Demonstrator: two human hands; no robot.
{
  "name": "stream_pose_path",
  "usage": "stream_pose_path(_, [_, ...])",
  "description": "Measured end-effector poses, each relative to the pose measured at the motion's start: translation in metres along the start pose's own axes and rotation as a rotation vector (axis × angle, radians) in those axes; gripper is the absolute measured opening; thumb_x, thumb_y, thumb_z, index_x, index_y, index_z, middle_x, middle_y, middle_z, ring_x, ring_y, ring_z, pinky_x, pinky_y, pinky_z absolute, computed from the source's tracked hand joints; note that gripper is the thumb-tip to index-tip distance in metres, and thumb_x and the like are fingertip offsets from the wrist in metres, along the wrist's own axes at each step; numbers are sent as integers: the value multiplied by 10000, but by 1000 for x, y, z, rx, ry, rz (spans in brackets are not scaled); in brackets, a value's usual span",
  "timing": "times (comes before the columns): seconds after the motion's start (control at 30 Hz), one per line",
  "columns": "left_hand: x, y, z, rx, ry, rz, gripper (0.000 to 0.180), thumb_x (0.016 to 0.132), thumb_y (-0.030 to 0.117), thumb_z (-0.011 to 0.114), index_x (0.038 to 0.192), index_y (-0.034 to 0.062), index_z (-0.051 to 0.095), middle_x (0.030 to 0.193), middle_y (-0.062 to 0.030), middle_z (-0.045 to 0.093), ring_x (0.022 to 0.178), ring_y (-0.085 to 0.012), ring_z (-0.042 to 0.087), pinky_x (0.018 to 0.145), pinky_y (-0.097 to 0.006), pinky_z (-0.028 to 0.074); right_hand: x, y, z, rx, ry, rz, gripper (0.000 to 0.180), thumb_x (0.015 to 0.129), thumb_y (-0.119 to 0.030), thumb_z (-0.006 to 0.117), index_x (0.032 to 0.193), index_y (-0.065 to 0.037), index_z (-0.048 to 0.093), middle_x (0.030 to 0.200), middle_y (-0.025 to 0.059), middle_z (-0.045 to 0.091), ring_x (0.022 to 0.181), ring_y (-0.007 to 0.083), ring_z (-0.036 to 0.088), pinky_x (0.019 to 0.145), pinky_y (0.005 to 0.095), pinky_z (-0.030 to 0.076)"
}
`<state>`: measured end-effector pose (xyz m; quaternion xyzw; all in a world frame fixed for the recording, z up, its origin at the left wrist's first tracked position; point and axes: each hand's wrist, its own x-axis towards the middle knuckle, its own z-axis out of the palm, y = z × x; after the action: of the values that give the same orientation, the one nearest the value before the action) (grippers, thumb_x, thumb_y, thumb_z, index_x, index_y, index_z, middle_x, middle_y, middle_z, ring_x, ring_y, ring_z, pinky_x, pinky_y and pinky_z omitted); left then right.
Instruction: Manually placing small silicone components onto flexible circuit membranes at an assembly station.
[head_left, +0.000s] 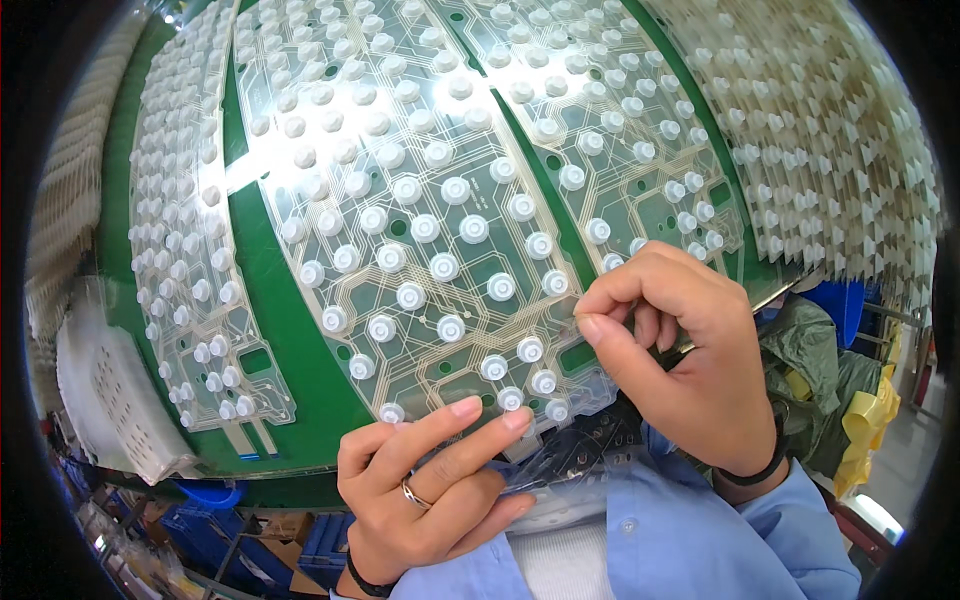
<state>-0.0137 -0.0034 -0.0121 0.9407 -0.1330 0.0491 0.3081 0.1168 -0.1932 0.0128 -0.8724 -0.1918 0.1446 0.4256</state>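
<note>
At far left, a white perforated stack [120, 405] is sitting by the edge of a green table [285, 345]. A narrow circuit sheet [205, 300] with white domes is lying there. Next, the left hand [425, 490] is spreading its fingers loosely, two fingertips touching the lower edge of the middle circuit sheet [470, 300], which is lying centrally on the table. The right hand [690, 355] is holding thumb and forefinger close together at that sheet's right edge; whether they are gripping it, one cannot tell. Beyond, a right-hand circuit sheet [625, 120] is lying beside densely packed domed sheets [810, 130].
</note>
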Motion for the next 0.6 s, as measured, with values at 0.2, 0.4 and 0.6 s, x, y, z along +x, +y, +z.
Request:
stream_pose_path(0.2, [0,-1,-1,8,-6,10,331,846,434,679,673,179,558,1135,29,719,1131,-213,591,807,-358,358,-1,3,4,-122,24,-83,93,778,3,685,842,-54,648,748,3,560,571,73,426,513,231,314])
stream_pose_path(0.4, [0,0,-1,8,1,11,329,851,423,674,672,174,554,1124,29,722,1125,-215,592,812,-357,358,-5,6,12,-294,70,-181,176,760,17,702,906,-57,635,778,24,561,567,94,447,513,247,360])
stream_pose_path(0.6, [6,4,-4,-53,46,-51,336,806,383,720,635,170,525,1116,39,725,1098,-198,625,820,-326,386,-14,-11,5,-141,231,-24,208,796,22,691,975,-45,609,792,50,546,560,98,474,500,241,370])
